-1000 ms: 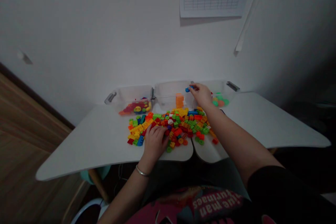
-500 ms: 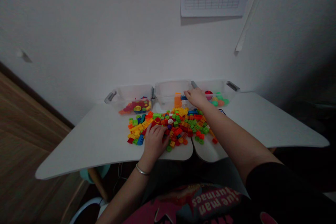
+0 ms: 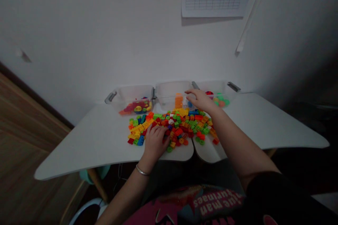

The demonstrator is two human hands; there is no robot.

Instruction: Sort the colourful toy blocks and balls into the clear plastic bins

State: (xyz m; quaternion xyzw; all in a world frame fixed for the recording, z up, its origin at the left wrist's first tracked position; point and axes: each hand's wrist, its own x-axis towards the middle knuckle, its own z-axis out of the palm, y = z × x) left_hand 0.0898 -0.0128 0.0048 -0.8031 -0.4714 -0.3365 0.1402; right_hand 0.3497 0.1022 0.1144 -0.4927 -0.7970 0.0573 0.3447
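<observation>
A pile of colourful toy building bricks [image 3: 185, 126] lies across the middle of the table. My left hand [image 3: 155, 142] rests on the pile's near left side, thumb apart from the bent fingers, touching bricks; its fingertips are partly hidden among them. My right hand [image 3: 200, 100] hovers over the right part of the middle clear plastic bin [image 3: 166, 100], fingers apart and holding nothing. Inside that bin an orange brick piece [image 3: 179, 101] stands against the front wall. A blue brick [image 3: 189, 104] shows in the bin below my right fingers.
The left clear bin [image 3: 126, 93] holds red, yellow and blue pieces. In the right bin [image 3: 219, 86] are green, orange and red pieces. All three stand along the wall at the back of the white table [image 3: 105, 140]. A gap splits the table's front edge.
My right hand has opened and lifted slightly off the middle bin; the blue brick that was under its fingers now sits lower in the bin. My left hand has hardly moved.
</observation>
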